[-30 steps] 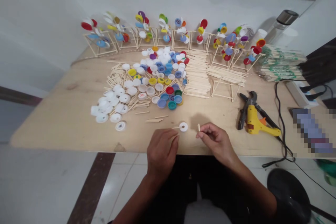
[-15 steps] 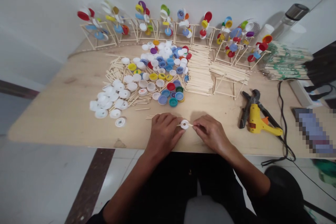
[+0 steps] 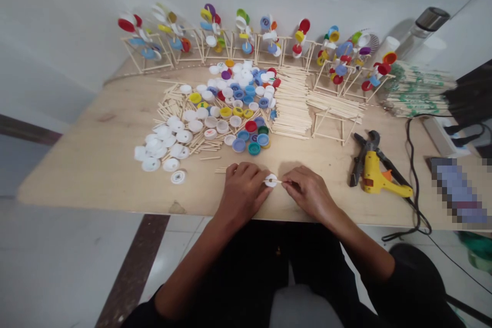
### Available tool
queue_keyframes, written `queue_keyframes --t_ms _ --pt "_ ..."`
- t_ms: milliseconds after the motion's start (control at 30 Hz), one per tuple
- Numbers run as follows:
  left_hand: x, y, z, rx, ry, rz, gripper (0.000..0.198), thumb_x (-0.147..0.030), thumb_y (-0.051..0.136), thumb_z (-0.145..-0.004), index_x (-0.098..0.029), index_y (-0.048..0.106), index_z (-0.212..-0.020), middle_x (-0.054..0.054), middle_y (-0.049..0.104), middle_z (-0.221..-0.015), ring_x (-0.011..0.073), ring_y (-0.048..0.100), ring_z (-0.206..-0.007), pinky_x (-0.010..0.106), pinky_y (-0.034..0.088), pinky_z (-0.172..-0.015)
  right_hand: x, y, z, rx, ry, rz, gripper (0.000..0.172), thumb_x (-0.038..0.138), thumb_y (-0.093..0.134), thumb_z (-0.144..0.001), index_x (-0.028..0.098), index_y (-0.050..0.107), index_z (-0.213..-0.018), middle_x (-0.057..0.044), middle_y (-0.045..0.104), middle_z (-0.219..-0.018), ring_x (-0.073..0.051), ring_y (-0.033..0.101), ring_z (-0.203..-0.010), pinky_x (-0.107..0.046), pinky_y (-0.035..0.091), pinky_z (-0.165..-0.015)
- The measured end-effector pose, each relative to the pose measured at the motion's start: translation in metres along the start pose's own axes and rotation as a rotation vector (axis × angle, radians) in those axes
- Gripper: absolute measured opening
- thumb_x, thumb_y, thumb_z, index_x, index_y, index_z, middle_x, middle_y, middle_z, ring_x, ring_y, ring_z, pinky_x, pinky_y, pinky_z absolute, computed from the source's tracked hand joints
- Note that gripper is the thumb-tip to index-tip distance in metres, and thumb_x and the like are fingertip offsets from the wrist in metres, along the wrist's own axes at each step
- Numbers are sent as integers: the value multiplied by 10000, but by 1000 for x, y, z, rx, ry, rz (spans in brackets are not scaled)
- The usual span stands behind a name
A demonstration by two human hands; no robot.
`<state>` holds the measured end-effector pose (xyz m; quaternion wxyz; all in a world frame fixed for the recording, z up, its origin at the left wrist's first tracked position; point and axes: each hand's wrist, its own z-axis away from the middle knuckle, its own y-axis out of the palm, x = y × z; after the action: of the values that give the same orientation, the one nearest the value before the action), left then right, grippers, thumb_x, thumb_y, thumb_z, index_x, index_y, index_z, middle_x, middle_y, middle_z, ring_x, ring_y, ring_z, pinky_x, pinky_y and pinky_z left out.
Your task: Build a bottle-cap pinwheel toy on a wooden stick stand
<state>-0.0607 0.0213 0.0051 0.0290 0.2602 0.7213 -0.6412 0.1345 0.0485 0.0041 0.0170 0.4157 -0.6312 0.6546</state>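
Near the table's front edge, a small round white bottle cap (image 3: 270,180) lies between my two hands, with a dark spot at its middle. My left hand (image 3: 244,187) is closed at the cap's left side, thumb and fingers on its edge. A thin wooden stick (image 3: 279,181) reaches the cap from the right, pinched by the fingertips of my right hand (image 3: 308,187). Whether the stick goes into the cap or lies over it, I cannot tell. Just beyond are loose coloured bottle caps (image 3: 253,148) and a few short sticks (image 3: 220,170) beside my left hand.
White caps (image 3: 151,164) and stick piles (image 3: 292,107) cover the table's middle. Stick frames with cap wheels (image 3: 215,43) line the wall. To the right lie a yellow glue gun (image 3: 372,174), black cutters (image 3: 357,159), a cable, a power strip (image 3: 446,136) and a blurred phone (image 3: 459,189).
The view has shifted slightly. Both hands stay at almost the same place, with the cap and the stick still between them.
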Motion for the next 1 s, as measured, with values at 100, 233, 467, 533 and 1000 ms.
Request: queue_keyframes --t_ms 100,233,467,533,1000 --pt "0 0 0 -1 -4 2 178 -276 624 -817 -227 667 -983 61 681 -952 254 552 -923 420 340 -843 -1 0 0 8 4 1 112 177 554 -891 198 638 -821 -41 669 -811 -179 593 -798 -295 449 -740" --pt "-1 0 -1 -11 -6 2 170 -273 621 -815 -227 669 -972 61 683 -945 251 552 -916 419 336 -841 -2 0 -1 6 11 19 108 168 556 -882 199 637 -817 -38 661 -797 -179 592 -791 -289 445 -725" --pt "-1 0 -1 -13 -4 2 155 -271 625 -814 -222 669 -954 62 685 -934 250 554 -912 420 334 -849 -3 0 -1 -3 4 11 103 168 560 -878 205 637 -821 -31 653 -793 -173 593 -778 -282 446 -715" --pt "-1 0 -1 -11 -6 3 157 -272 631 -809 -222 670 -952 63 685 -939 252 555 -916 421 332 -848 -3 0 -1 2 6 6 104 169 558 -880 206 636 -822 -32 654 -801 -173 595 -787 -283 447 -722" --pt "1 1 -2 -6 6 -9 158 -279 632 -811 -234 678 -955 58 680 -917 255 558 -905 435 334 -840 -2 -4 -4 38 -12 20 118 157 550 -891 200 651 -846 -29 627 -780 -175 573 -783 -287 439 -727"
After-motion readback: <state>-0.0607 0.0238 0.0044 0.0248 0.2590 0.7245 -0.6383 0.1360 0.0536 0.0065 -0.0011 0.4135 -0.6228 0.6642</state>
